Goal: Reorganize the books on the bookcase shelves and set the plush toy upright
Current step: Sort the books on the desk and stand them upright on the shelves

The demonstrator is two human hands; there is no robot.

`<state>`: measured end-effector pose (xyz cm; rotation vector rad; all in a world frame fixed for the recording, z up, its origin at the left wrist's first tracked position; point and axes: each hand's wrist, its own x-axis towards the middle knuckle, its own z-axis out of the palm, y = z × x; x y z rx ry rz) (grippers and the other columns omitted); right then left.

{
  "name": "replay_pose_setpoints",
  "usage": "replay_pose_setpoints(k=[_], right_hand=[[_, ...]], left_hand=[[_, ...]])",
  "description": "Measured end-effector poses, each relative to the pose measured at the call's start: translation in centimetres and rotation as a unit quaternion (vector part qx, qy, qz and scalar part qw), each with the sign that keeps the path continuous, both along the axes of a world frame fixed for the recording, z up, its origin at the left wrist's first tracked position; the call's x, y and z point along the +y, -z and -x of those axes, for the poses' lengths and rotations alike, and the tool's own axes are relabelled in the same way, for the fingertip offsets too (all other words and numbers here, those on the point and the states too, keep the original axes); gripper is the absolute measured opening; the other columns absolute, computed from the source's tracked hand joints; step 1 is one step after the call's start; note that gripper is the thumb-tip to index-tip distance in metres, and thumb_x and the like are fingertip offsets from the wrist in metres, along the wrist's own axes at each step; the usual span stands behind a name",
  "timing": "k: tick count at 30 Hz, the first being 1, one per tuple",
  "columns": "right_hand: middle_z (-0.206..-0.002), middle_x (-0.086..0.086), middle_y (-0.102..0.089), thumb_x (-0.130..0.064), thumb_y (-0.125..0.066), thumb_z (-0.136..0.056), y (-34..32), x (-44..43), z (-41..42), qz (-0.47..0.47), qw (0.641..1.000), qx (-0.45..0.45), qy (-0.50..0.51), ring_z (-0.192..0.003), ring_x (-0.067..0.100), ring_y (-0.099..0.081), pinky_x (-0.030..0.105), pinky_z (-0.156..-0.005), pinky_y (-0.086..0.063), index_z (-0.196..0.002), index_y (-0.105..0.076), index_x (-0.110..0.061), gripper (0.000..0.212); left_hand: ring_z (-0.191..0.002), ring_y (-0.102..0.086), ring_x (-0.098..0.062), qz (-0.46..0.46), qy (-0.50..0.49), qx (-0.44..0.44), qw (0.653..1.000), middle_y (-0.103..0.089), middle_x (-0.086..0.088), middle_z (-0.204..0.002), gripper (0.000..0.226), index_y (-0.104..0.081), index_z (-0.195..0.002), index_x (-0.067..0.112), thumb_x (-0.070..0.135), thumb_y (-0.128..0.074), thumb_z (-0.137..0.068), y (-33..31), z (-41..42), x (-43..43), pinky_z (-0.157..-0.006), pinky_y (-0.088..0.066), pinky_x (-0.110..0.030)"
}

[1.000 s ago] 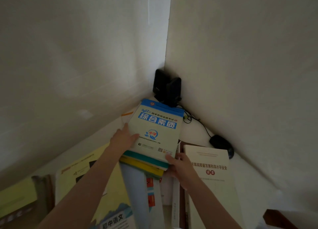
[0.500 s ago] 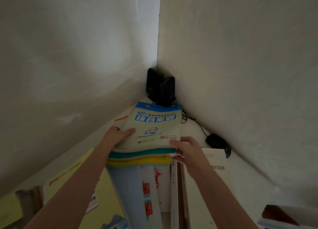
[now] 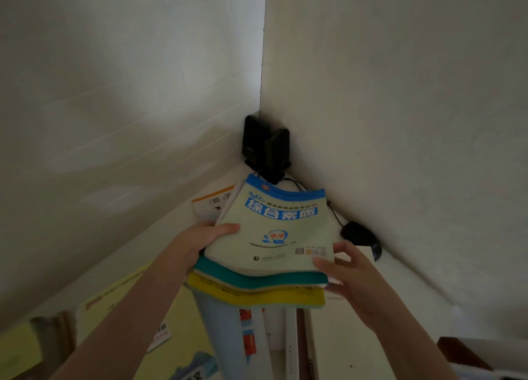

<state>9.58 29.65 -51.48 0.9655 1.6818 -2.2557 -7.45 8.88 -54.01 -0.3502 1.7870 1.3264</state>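
Landmark: black speaker pair (image 3: 265, 148), standing upright in the corner where 2 white walls meet, at the far end of the white shelf top (image 3: 400, 311).

Stack of books (image 3: 271, 237) is just in front of the speaker pair. Its far edge is nearly at the speakers' base and it's tilted, far edge higher. 3 bks show in it:
- top book (image 3: 280, 225): pale green cover w/ blue band & blue Chinese title
- teal book (image 3: 257, 277): directly under the top one
- yellow book (image 3: 257, 297): at the bottom

Left grip (image 3: 200, 242) pinches the stack's left edge. Thumb lies flat on the top cover; fingers are hidden underneath. Right grip (image 3: 351, 277) holds the near right corner, thumb on the cover & other fingers curled beside/under the edge. It's a bit blurred, so finer detail is unclear.

Further from the speaker pair, right below the stack, are upright bks: a pale blue book (image 3: 220, 337) & white spines (image 3: 291, 348). Can't tell if the stack rests on them.

Other items by the speaker pair:
- Front-left: a white book w/ orange stripe (image 3: 213, 205) lies flat, partly covered by the stack.
- Front-right: a black mouse (image 3: 360, 235) sits close to the right wall. A thin black cable (image 3: 334, 214) runs from near the speakers' base toward it.

Much further out, front-left of the speaker pair, a yellow-green book (image 3: 137, 302) lies flat under the left forearm. Front-right at similar range, a white flat book (image 3: 337, 337) lies beside the upright ones, w/ the right grip above it.
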Motion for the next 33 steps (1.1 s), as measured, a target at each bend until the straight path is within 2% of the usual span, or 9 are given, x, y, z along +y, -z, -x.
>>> replay_pose_setpoints(k=[4, 9, 12, 15, 19, 23, 27, 30, 33], right_hand=[[-0.103, 0.02, -0.071, -0.003, -0.076, -0.067, 0.4, -1.3, -2.6, 0.065, 0.998, 0.001, -0.021, -0.093, 0.032, -0.07, 0.039, -0.077, -0.059, -0.103, -0.048, 0.004, 0.045], [-0.122, 0.025, -0.061, 0.007, -0.077, -0.042, 0.6, -3.9, -2.2, 0.225, 0.972, 0.021, -0.06, -0.106, 0.042, -0.063, 0.047, -0.076, -0.058, -0.128, -0.043, -0.013, 0.095], [-0.126, 0.023, -0.059, -0.014, -0.087, -0.049, -0.3, -5.5, 0.1, 0.244, 0.957, 0.021, -0.153, -0.109, 0.04, -0.061, 0.046, -0.08, -0.055, -0.134, -0.044, -0.01, 0.095], [-0.13, 0.019, -0.058, -0.036, -0.085, -0.063, -0.3, -7.6, 2.5, 0.197, 0.954, 0.036, -0.222, -0.117, 0.037, -0.057, 0.045, -0.091, -0.052, -0.137, -0.044, -0.009, 0.088], [-0.124, 0.017, -0.062, -0.001, -0.073, -0.069, 0.3, -9.6, 3.6, 0.126, 0.962, 0.092, -0.224, -0.114, 0.037, -0.059, 0.044, -0.088, -0.054, -0.133, -0.043, -0.011, 0.072], [-0.127, 0.024, -0.059, 0.017, -0.063, -0.07, 0.5, -10.8, 2.9, 0.07, 0.953, 0.174, -0.236, -0.117, 0.042, -0.056, 0.051, -0.092, -0.05, -0.132, -0.043, 0.001, 0.067], [-0.119, 0.016, -0.066, 0.01, -0.069, -0.067, -0.6, -10.5, 2.3, -0.017, 0.957, 0.183, -0.224, -0.111, 0.034, -0.062, 0.038, -0.084, -0.055, -0.127, -0.048, 0.001, 0.064], [-0.121, -0.003, -0.066, -0.001, -0.074, -0.074, -1.1, -10.2, 2.2, -0.116, 0.936, 0.15, -0.298, -0.115, 0.017, -0.061, 0.032, -0.088, -0.054, -0.129, -0.046, -0.014, 0.063], [-0.116, -0.012, -0.066, -0.01, -0.078, -0.075, -1.3, -10.8, 2.2, -0.195, 0.921, 0.134, -0.31, -0.113, 0.014, -0.061, 0.027, -0.086, -0.054, -0.126, -0.05, -0.018, 0.058]], left_hand=[[-0.078, -0.065, -0.024, -0.038, -0.062, 0.059, 0.996, -0.067, -0.007, -0.092, 0.048, -0.056, -0.107, 0.012, 0.027, -0.081, -0.069, -2.5, -2.6, -3.1, -0.058, -0.049, -0.03], [-0.068, -0.071, -0.028, -0.143, -0.155, 0.094, 0.973, -0.073, -0.013, -0.087, 0.055, -0.056, -0.099, 0.016, 0.009, -0.083, -0.053, -5.8, -6.9, -8.9, -0.053, -0.057, -0.036], [-0.075, -0.07, -0.034, -0.205, -0.203, 0.111, 0.951, -0.072, -0.016, -0.096, 0.074, -0.059, -0.105, 0.017, 0.018, -0.081, -0.035, -6.3, -9.4, -11.9, -0.055, -0.057, -0.04], [-0.076, -0.07, -0.034, -0.236, -0.223, 0.133, 0.936, -0.072, -0.014, -0.095, 0.073, -0.062, -0.104, 0.02, 0.006, -0.084, -0.036, -5.4, -11.5, -13.5, -0.056, -0.058, -0.043], [-0.067, -0.069, -0.029, -0.274, -0.231, 0.162, 0.919, -0.072, -0.015, -0.084, 0.067, -0.055, -0.102, 0.016, -0.019, -0.066, -0.045, -4.6, -13.1, -16.5, -0.051, -0.057, -0.039], [-0.071, -0.069, -0.028, -0.279, -0.204, 0.205, 0.916, -0.072, -0.014, -0.087, 0.086, -0.06, -0.093, 0.02, 0.017, -0.095, -0.014, -4.1, -13.1, -19.0, -0.053, -0.057, -0.039], [-0.097, -0.067, -0.016, -0.22, -0.149, 0.261, 0.928, -0.07, 0.001, -0.109, 0.096, -0.053, -0.115, 0.025, 0.033, -0.093, -0.029, -4.2, -12.1, -19.5, -0.071, -0.057, -0.031], [-0.103, -0.063, -0.005, -0.154, -0.116, 0.301, 0.934, -0.064, 0.013, -0.115, 0.105, -0.039, -0.123, 0.028, 0.052, -0.091, -0.036, -3.9, -11.9, -19.0, -0.075, -0.056, -0.024], [-0.096, -0.065, -0.002, -0.111, -0.124, 0.354, 0.92, -0.065, 0.026, -0.102, 0.089, -0.039, -0.121, 0.031, 0.035, -0.09, -0.048, -3.9, -12.4, -18.1, -0.069, -0.056, -0.019]])
